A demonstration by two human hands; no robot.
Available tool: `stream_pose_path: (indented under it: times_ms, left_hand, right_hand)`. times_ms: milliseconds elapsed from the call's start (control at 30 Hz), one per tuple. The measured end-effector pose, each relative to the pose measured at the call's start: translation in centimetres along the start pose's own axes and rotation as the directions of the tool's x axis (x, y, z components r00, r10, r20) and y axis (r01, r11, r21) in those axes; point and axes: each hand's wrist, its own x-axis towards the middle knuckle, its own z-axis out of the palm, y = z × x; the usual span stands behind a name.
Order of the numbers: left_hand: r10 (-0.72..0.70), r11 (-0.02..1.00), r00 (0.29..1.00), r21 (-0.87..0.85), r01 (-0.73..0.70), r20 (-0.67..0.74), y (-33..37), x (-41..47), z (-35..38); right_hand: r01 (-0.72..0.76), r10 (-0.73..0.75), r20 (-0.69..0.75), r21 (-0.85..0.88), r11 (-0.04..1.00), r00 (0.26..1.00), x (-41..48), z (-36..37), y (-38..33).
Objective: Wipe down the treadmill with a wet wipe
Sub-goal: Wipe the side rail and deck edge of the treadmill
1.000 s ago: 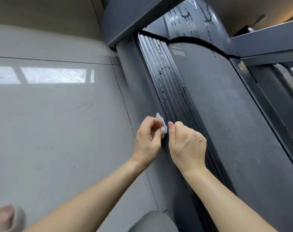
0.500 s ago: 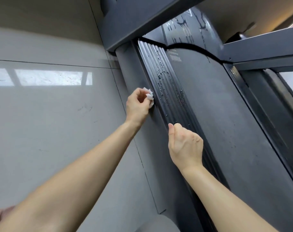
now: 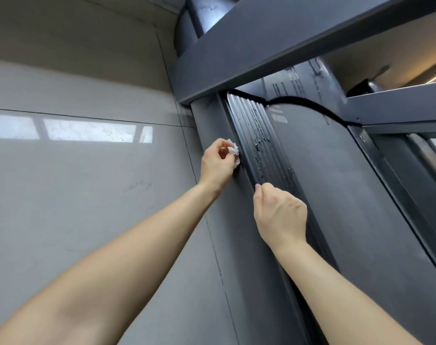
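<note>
Bare skin is seen nearest: one right hand [image 3: 280, 215], loosely curled and grasping nothing, beside the ribbed side rail [image 3: 259, 143]. Farther, one left hand [image 3: 218, 164] pinches one crumpled wet wipe [image 3: 234, 151] against the rail's outer edge. Droplets remain on the treadmill [image 3: 336, 195] rail; the belt seems unwiped.

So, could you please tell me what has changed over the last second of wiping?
The left hand, pinching the wet wipe, slid forward along the treadmill's side rail, away from the right hand. A second ago the two hands were side by side. The right hand stayed on the rail, holding nothing; water drops remain on the ridges.
</note>
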Motion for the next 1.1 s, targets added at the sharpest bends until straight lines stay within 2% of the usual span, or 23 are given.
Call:
stream_pose_path:
  times_ms: [133,233,300,433,567,667,733,867,967,1100]
  left_hand:
    - [-0.006,1.000,0.996,-0.016,0.005,-0.087,1.8,8.9,-0.6]
    - [0.006,1.000,0.992,0.005,-0.006,-0.127,1.9,11.7,-1.1]
    - [0.041,0.999,0.995,0.004,-0.041,-0.094,1.0,9.4,-0.7]
    - [0.121,0.993,0.991,-0.016,-0.120,0.057,-2.2,-1.8,0.1]
    - [0.050,0.999,0.992,0.011,-0.051,0.113,-5.1,-9.3,0.4]
    - [0.045,0.997,0.996,-0.064,-0.041,0.071,-4.2,-4.2,0.6]
    - [0.043,0.997,0.999,-0.065,-0.044,-0.017,-2.5,2.4,0.4]
    - [-0.061,0.998,0.987,-0.036,0.056,-0.148,-0.6,12.0,-1.4]
    - [-0.072,0.997,0.989,-0.034,0.068,-0.129,-1.4,8.9,-1.1]
    - [-0.164,0.982,0.983,-0.104,0.155,-0.077,-5.7,-2.0,-0.8]
  right_hand:
    - [0.006,-0.004,-0.068,0.031,0.999,0.998,-0.2,0.7,0.2]
    - [0.002,0.001,-0.078,0.041,0.999,0.997,0.2,0.8,0.2]
    - [0.002,0.002,-0.086,0.038,0.999,0.996,0.1,0.7,0.1]
    - [0.002,0.000,-0.068,0.024,1.000,0.998,0.1,0.7,0.2]
    - [0.000,0.002,-0.068,0.018,1.000,0.998,-0.1,0.9,0.1]
    - [0.000,0.004,-0.080,0.043,0.999,0.997,-0.1,0.8,0.1]
    - [-0.003,0.009,-0.090,0.056,0.998,0.996,0.0,0.7,0.0]
    - [-0.002,0.007,-0.064,0.078,0.997,0.998,0.2,0.8,0.1]
    - [-0.018,0.022,-0.060,0.075,0.997,0.998,0.2,0.7,0.1]
    - [-0.021,0.026,-0.087,0.058,0.998,0.996,0.1,0.8,0.0]
